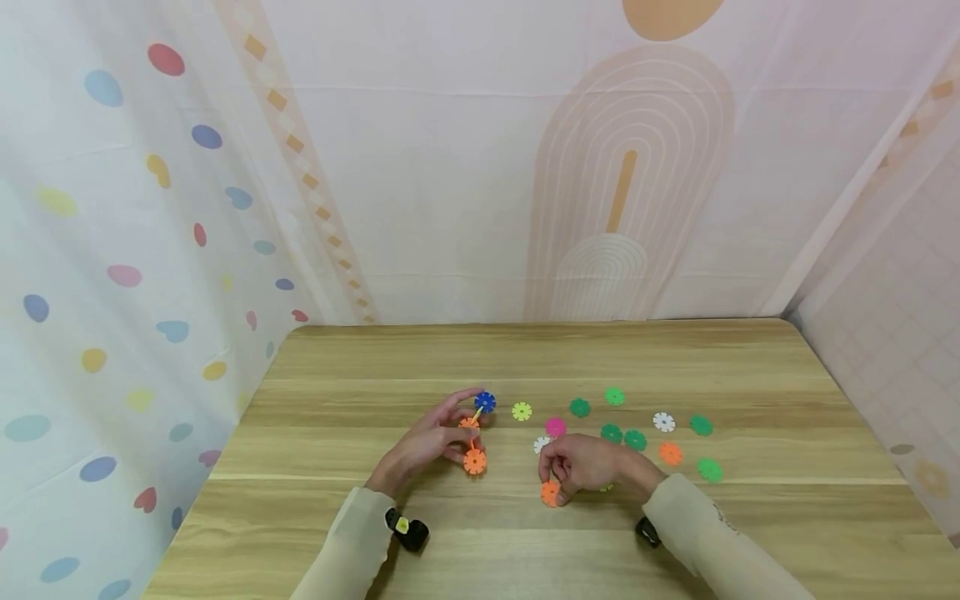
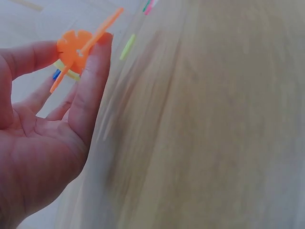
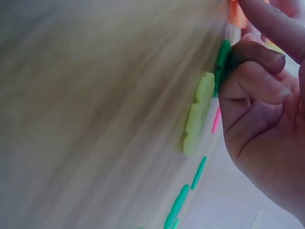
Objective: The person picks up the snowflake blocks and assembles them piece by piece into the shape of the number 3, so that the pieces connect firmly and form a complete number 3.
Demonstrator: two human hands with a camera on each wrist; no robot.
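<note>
Nearest the table's front edge, two sleeved forearms reach in over the wooden table point(image 1: 750, 533). On the right, the right hand point(image 1: 592, 465) is curled down onto the boards, its fingers pinching an orange snowflake disc point(image 1: 551, 493) that sits on the wood at the fingertips. The wrist view there shows a yellow-green disc point(image 3: 198, 112) lying flat just beside the knuckles.

Slightly farther in and to the left, the left hand point(image 1: 427, 442) grips a small joined cluster point(image 1: 474, 433): orange discs slotted together with a yellowish piece and a blue disc point(image 1: 485, 402) at the far tip. Thumb and fingers close round it, lifting it just clear of the table.

Beyond the hands, loose discs are scattered right of centre: a yellow one point(image 1: 522, 411), a pink one point(image 1: 555, 427), a white one point(image 1: 663, 422), another orange one point(image 1: 671, 453), and several green discs point(image 1: 634, 439). Behind the table hangs a patterned curtain backdrop point(image 1: 480, 167).
</note>
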